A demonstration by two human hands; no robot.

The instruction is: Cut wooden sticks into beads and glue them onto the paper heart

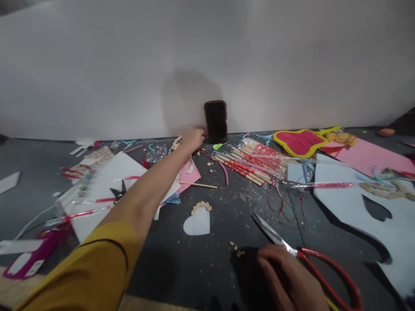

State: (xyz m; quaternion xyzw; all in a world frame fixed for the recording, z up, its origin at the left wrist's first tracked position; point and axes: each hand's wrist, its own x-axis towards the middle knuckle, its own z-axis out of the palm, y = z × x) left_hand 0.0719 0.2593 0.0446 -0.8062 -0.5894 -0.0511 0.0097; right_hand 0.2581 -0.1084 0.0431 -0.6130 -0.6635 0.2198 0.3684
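My left hand [193,139] reaches to the back of the dark table, just left of an upright phone [215,121]; its fingers are bent, and what they hold, if anything, is hidden. My right hand [288,276] rests at the front, fingers curled downward, beside red-handled scissors [275,236] that lie partly open. Whether it grips anything cannot be made out. Between the hands lies a white paper heart [197,223] with small beige pieces [201,207] along its upper right edge. A few crumbs [236,249] lie near my right hand.
Red-and-beige sticks [253,162] spread right of centre, near a pink shape with yellow edging [301,143]. White paper with a heart cut-out [343,185] lies right. At left are white sheets [90,220], a purple glue gun [42,250] and its cord. A pale wall stands behind.
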